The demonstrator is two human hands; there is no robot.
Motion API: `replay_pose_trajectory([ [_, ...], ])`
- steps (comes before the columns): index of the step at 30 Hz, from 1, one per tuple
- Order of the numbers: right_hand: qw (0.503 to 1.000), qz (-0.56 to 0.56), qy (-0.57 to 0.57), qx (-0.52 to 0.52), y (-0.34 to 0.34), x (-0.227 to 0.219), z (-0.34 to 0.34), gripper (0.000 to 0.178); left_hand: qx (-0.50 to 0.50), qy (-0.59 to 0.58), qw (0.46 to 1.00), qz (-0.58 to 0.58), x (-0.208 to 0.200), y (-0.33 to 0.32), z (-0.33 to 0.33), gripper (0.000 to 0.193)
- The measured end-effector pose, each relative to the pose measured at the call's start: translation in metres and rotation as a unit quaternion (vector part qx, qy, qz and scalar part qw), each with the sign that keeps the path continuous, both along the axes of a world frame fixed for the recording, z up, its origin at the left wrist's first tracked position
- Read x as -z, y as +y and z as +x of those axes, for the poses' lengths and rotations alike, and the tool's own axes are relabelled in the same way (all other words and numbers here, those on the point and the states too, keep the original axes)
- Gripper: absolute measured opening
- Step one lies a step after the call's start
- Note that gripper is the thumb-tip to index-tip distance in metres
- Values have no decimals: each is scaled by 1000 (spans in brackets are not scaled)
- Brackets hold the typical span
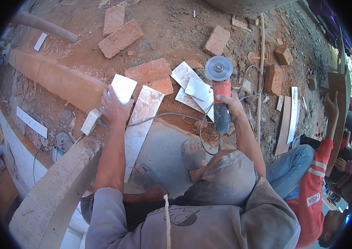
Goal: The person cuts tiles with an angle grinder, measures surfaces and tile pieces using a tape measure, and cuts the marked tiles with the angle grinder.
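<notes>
My right hand is wrapped round the body of a red and dark grey angle grinder. Its round grey disc points away from me, apart from any tile. Toward the left, my left hand grips a small white piece of tile by its near left edge, over the bricks. Just right of that hand lies a long, dusty strip of tile. Several cut tile pieces are stacked loosely between the two hands. The grinder's cord runs across to the left.
Bricks lie scattered on the dirt ahead. A concrete beam stands at the near left, with a white socket box by its end. On the right, a person in a red sleeve holds a brown board. A hose crosses the ground.
</notes>
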State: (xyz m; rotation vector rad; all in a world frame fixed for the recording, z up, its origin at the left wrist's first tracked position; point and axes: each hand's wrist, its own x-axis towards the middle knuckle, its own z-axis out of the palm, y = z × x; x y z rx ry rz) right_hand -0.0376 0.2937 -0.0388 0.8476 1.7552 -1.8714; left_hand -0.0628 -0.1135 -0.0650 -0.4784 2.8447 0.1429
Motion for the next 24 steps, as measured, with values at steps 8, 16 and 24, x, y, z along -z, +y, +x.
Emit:
replay_pose_trajectory([
  [8, 988, -138, -45, 41, 5, 38, -6, 48, -161, 13, 979, 128, -23, 12, 0, 93],
  [16, 945, -320, -30, 54, -14, 34, -6, 55, -355, 78, 386, 848, -36, 39, 38, 71],
  [24, 949, -295, -98, 41, -28, 71, -18, 56, -257, 46, 201, 944, -53, 31, 50, 85],
])
